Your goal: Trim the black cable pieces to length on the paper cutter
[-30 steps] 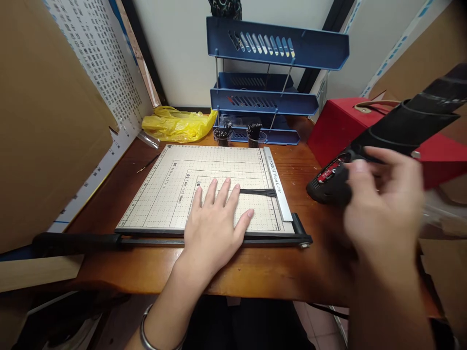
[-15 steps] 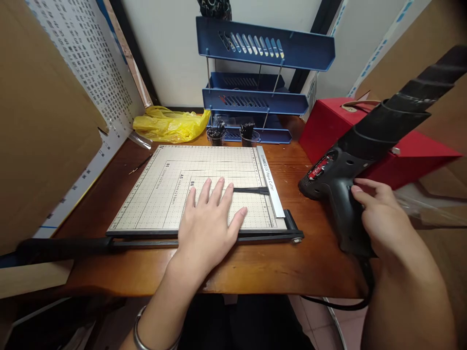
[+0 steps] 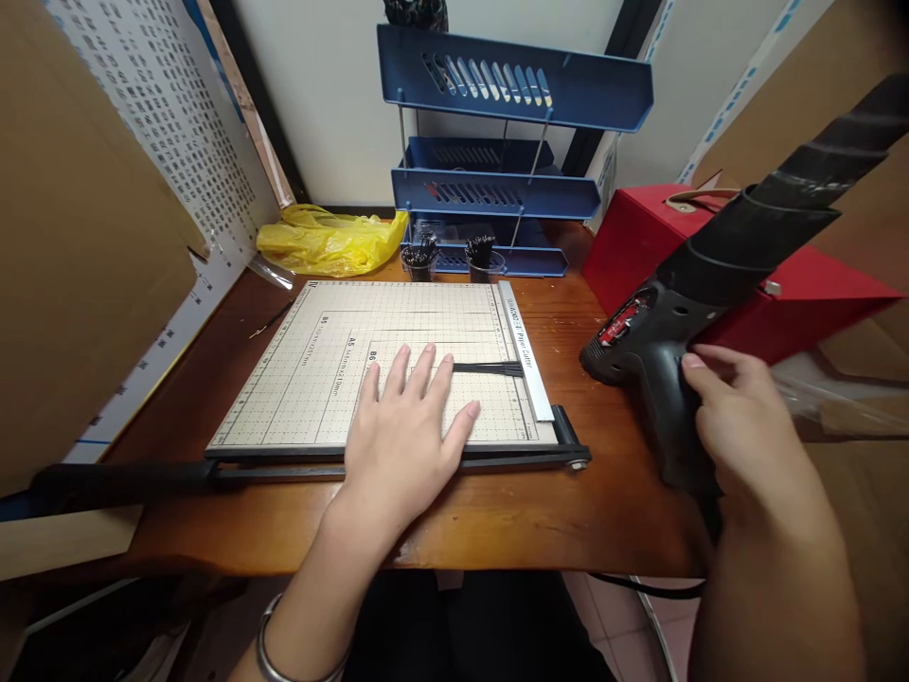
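Note:
My left hand (image 3: 404, 431) lies flat, fingers spread, on the gridded board of a paper cutter (image 3: 312, 379). Its fingertips rest on one end of a thin bundle of black strands (image 3: 490, 367) that reaches to the cutter's metal ruler bar (image 3: 525, 352). My right hand (image 3: 739, 417) is wrapped around the grip of a black heat gun (image 3: 682, 313) with a red switch, which rests on the wooden desk right of the cutter. The gun's long black barrel points up and to the right.
A red box (image 3: 710, 256) stands behind the heat gun. A blue three-tier paper tray (image 3: 504, 142) sits at the back, two small cups of black pieces (image 3: 454, 258) before it, a yellow plastic bag (image 3: 327, 242) to its left. Cardboard sheets flank both sides. The cutter's blade arm (image 3: 284, 471) lies along the front edge.
My right hand, blurred and reaching a second ago, has closed on the heat gun's grip. The left hand has stayed flat on the cutter board.

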A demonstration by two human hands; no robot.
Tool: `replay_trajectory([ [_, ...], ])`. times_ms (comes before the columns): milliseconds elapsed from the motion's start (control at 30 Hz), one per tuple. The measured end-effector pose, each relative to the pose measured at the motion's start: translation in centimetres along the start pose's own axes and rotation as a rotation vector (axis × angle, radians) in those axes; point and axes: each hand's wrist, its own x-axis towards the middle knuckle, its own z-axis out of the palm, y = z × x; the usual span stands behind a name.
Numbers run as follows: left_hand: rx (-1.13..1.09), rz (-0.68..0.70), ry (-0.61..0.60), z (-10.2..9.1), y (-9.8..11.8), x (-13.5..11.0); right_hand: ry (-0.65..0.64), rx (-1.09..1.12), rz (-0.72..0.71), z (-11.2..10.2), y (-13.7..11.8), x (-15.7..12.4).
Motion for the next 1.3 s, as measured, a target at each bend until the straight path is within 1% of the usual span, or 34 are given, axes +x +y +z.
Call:
replay_trajectory([
  [33,0.001,0.000,-0.001,0.0,0.0,0.0,0.102,0.130,0.021,-0.2,-0.8,-0.4],
  [100,0.005,-0.001,-0.007,0.0,0.0,0.1,0.408,0.395,-0.031,-0.8,-2.7,-1.5],
  [133,0.007,-0.003,-0.010,0.0,0.0,0.1,0.443,0.578,0.003,-1.1,-3.8,-2.0],
  [167,0.011,-0.003,-0.014,-0.1,0.0,0.1,0.313,0.784,0.112,-1.4,-4.8,-2.5],
  [200,0.015,-0.004,-0.018,-0.1,0.1,0.1,0.039,0.960,0.232,-1.6,-5.6,-2.8],
  [233,0.019,-0.003,-0.022,-0.2,0.1,0.1,-0.210,1.080,0.340,-1.5,-6.3,-3.1],
  [267,0.023,-0.004,-0.024,-0.2,0.1,0.1,-0.383,1.175,0.404,-1.3,-6.8,-3.1],
  [300,0.027,-0.004,-0.025,-0.3,0.1,0.1,-0.509,1.308,0.436,-0.9,-7.2,-3.0],
  [333,0.029,-0.004,-0.025,-0.3,0.1,0.1,-0.578,1.531,0.476,-0.3,-7.4,-2.9],
  [367,0.031,-0.004,-0.023,-0.3,0.1,0.1,-0.599,1.818,0.544,0.4,-7.6,-2.6],
  [433,0.030,-0.002,-0.015,-0.2,0.0,0.1,-0.622,2.442,0.795,1.7,-7.8,-1.9],
  [467,0.029,-0.001,-0.011,-0.1,0.0,0.1,-0.610,2.688,0.952,2.3,-7.9,-1.5],
  [500,0.027,0.000,-0.009,-0.1,0.0,0.1,-0.565,2.892,1.117,2.6,-8.1,-1.2],
  [533,0.026,-0.001,-0.008,0.0,0.0,0.1,-0.487,3.070,1.295,2.8,-8.3,-0.8],
  [567,0.027,-0.001,-0.009,0.0,0.0,0.1,-0.370,3.235,1.473,2.8,-8.5,-0.5],
  [600,0.030,-0.002,-0.012,0.0,-0.1,0.1,-0.216,3.401,1.648,2.7,-8.8,-0.2],
  [667,0.038,-0.001,-0.017,0.0,0.0,0.1,0.152,3.720,1.964,2.4,-9.3,0.4],
  [700,0.042,-0.001,-0.020,-0.1,0.0,0.1,0.328,3.850,2.077,2.2,-9.4,0.6],
  [733,0.045,-0.001,-0.023,-0.1,0.0,0.1,0.473,3.940,2.160,2.0,-9.6,0.7],
  [767,0.045,-0.002,-0.027,-0.2,0.0,0.1,0.561,3.992,2.207,1.9,-9.7,0.8],
  [800,0.045,-0.003,-0.031,-0.2,0.0,0.1,0.575,3.999,2.225,1.8,-9.8,0.8],
  [833,0.044,-0.005,-0.035,-0.3,0.0,0.1,0.515,3.968,2.201,1.8,-9.9,0.7],
  [867,0.043,-0.007,-0.037,-0.3,0.0,0.1,0.389,3.890,2.143,1.8,-9.9,0.5],
  [900,0.041,-0.007,-0.037,-0.3,0.0,0.1,0.214,3.775,2.034,1.8,-10.0,0.2],
  [933,0.038,-0.006,-0.035,-0.3,0.0,0.1,0.014,3.623,1.882,1.8,-10.2,-0.2],
  [967,0.035,-0.004,-0.029,-0.3,0.0,0.1,-0.174,3.443,1.695,1.9,-10.4,-0.6],
  [1000,0.030,-0.001,-0.023,-0.3,0.0,0.1,-0.319,3.247,1.490,2.0,-10.7,-1.0],
  [1033,0.025,0.003,-0.017,-0.2,0.0,0.1,-0.428,3.041,1.282,2.0,-11.0,-1.4],
  [1067,0.019,0.005,-0.011,-0.2,0.0,0.1,-0.487,2.833,1.086,2.1,-11.5,-1.8],
  [1133,0.013,0.006,-0.007,-0.2,0.0,0.1,-0.523,2.380,0.756,2.2,-12.7,-2.5],
  [1200,0.012,0.005,-0.009,-0.2,0.0,0.1,-0.505,1.888,0.524,2.3,-14.0,-3.0],
  [1233,0.013,0.004,-0.010,-0.2,0.0,0.0,-0.488,1.708,0.421,2.2,-14.7,-3.1],
  [1267,0.014,0.003,-0.011,-0.2,0.0,0.0,-0.476,1.621,0.316,2.2,-15.3,-3.2],
  [1300,0.014,0.002,-0.011,-0.2,-0.1,0.0,-0.454,1.613,0.198,2.1,-15.9,-3.2],
])
